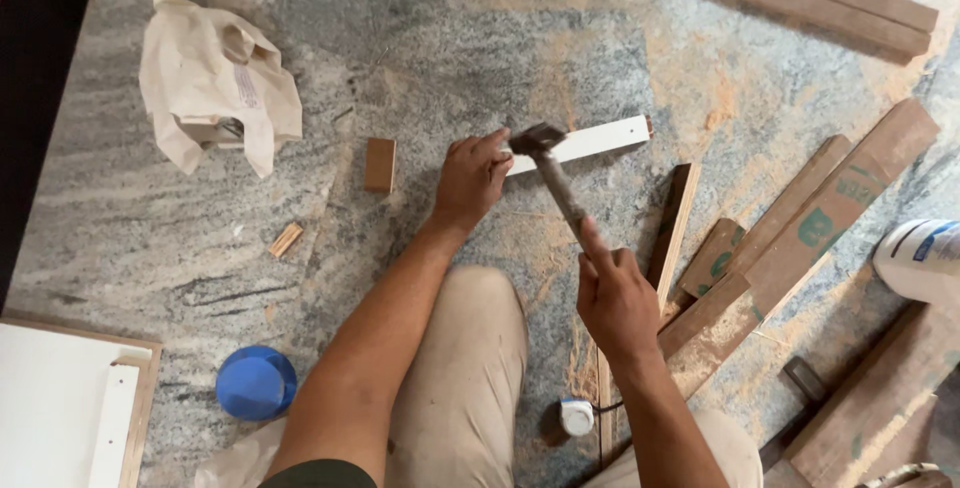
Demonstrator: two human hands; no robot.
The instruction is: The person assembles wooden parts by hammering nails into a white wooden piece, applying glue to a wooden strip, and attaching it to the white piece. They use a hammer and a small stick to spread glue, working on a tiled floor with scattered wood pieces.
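The white laminated strip [585, 142] is lying flat on the grey stone floor [450, 38], just beyond my knee [470, 348]. It looks light and stiff with a slick face, likely to skid, so I am pinning its near end. My left hand [470, 176] is pinching down there, fingers curled nearly closed on the strip's end. My right hand [612, 298] is wrapping tight around the hammer [552, 163] handle, forefinger stretched along it, the head hovering just over the strip beside my left fingertips. A small wood block [379, 164] is sitting left of the strip; plywood offcuts [790, 238] are lying to its right.
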